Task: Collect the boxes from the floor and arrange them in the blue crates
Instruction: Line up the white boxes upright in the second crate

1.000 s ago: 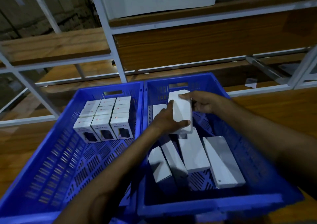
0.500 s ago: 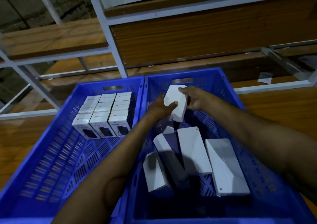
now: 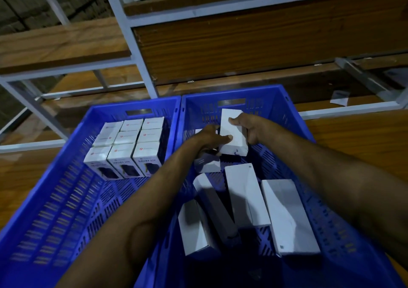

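Step in hand: placement. The left hand point(image 3: 207, 138) and right hand point(image 3: 252, 131) both grip one white rectangular cardboard box point(image 3: 234, 147) at the far end of the right blue perforated plastic crate point(image 3: 268, 111). Next move, probably: seat it squarely against the far wall.

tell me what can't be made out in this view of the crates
Head view only.
- Left hand and right hand, gripping the white box, hide most of the small box beneath.
- Fine print on the boxes in the left crate: too small.
- Near wall of the right crate: cut by bottom edge.
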`<state>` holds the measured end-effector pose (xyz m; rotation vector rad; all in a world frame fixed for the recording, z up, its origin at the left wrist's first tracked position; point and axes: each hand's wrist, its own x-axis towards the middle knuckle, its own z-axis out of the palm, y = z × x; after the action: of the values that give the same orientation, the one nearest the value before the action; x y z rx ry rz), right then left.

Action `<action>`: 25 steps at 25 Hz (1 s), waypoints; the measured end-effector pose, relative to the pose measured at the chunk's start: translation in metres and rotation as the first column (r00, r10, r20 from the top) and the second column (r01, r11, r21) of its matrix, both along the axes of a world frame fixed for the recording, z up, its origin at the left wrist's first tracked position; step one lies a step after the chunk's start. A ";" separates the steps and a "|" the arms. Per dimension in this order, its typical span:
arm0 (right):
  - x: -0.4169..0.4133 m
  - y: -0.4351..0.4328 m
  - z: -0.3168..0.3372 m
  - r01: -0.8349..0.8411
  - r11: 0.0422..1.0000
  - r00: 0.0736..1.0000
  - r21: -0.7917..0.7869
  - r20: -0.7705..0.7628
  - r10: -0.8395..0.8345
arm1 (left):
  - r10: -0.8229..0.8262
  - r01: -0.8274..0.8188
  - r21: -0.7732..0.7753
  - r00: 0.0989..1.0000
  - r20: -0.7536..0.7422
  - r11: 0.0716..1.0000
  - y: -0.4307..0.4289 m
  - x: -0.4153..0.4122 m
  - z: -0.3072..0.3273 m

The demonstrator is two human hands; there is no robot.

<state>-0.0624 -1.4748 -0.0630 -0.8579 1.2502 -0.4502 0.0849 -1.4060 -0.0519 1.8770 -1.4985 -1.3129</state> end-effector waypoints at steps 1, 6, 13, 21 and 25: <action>0.000 0.001 -0.003 0.003 1.000 1.000 -0.002 -0.011 -0.003 | -0.031 0.031 0.012 0.999 0.007 0.999 -0.001 0.001 -0.002; 0.001 0.001 -0.011 0.041 0.999 0.999 -0.019 -0.030 -0.042 | -0.254 0.255 0.015 0.955 0.152 0.967 0.003 -0.002 -0.007; -0.007 -0.050 -0.102 0.010 0.998 1.000 -0.060 -0.024 -0.011 | -0.398 0.369 0.162 0.766 0.505 0.915 0.003 -0.009 -0.024; 0.004 0.004 -0.052 0.047 0.993 0.976 -0.106 -0.206 -0.068 | -0.392 0.449 0.118 0.588 0.707 0.886 0.006 -0.013 -0.042; 0.011 0.010 -0.058 0.073 0.995 0.960 -0.073 -0.266 -0.090 | -0.381 0.465 0.109 0.544 0.748 0.879 0.006 -0.015 -0.043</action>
<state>-0.0513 -1.4652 -0.1207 -0.9458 1.5325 -0.4508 0.0702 -1.3998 -0.0946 2.1990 -2.5247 -0.5337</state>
